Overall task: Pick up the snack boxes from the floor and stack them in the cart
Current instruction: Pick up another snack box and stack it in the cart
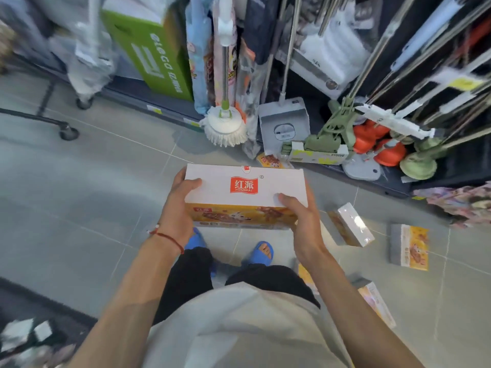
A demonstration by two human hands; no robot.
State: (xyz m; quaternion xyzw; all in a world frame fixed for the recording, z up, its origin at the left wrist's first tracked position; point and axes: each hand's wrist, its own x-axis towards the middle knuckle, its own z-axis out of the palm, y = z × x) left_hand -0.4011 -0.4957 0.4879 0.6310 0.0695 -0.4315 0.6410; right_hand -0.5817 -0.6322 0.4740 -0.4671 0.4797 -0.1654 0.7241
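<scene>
Your left hand at 9 o'clock and right hand at 3 curl round the ends of the snack box — it looks like stiff, light, glossy cardboard, so those edges are the best grip.

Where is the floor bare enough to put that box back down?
Bare tiles spread left of the held snack box, between the caster wheel and the mop head. Right of it is crowded: scattered snack boxes, then plungers.

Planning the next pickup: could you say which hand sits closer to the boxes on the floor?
Right. The right hand grips the held box on the side nearest the floor boxes; the left hand is farther.
</scene>
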